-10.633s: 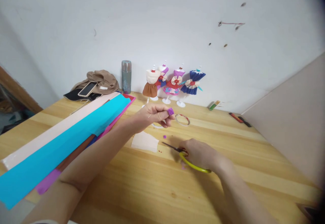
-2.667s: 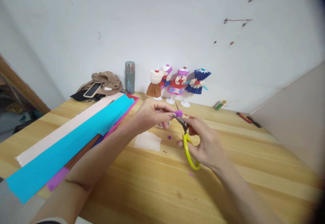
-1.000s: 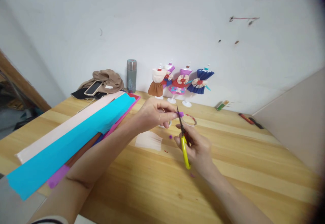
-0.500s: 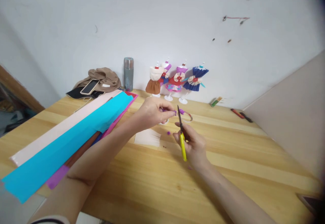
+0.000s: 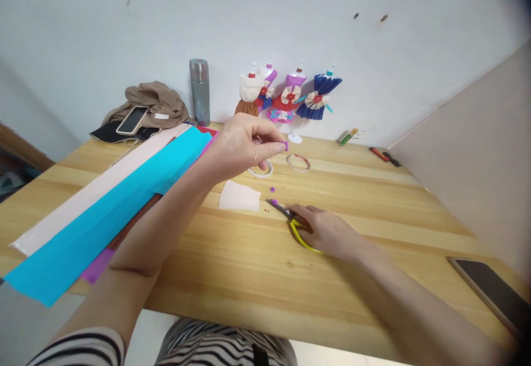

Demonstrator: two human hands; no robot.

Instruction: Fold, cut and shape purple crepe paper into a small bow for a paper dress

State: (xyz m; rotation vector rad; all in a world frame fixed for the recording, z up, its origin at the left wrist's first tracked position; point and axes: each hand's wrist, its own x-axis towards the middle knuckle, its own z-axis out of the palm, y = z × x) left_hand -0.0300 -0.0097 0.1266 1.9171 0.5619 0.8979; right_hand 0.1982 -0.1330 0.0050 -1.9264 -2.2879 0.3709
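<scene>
My left hand point(image 5: 243, 146) is raised over the wooden table point(image 5: 257, 266), its thumb and fingers pinched on a tiny purple paper piece point(image 5: 286, 145). My right hand point(image 5: 327, 232) rests low on the tabletop, fingers still in the handles of yellow-handled scissors point(image 5: 292, 222) that lie nearly flat with blades pointing left. A cream paper scrap point(image 5: 239, 196) and small purple offcuts point(image 5: 272, 190) lie just left of the blades. Two tape rings point(image 5: 298, 162) sit behind.
Long crepe-paper sheets, cyan point(image 5: 112, 211) and pale pink point(image 5: 95, 192), stretch across the left. At the back stand several small dressed mannequins point(image 5: 290, 95), a grey flask point(image 5: 200, 92), a brown cloth with a phone point(image 5: 131, 119). Another phone point(image 5: 493, 294) lies at the right edge.
My right hand has dropped from beside the purple piece down to the table, laying the scissors almost flat. My left hand stays raised with the purple piece. The view has tilted downward.
</scene>
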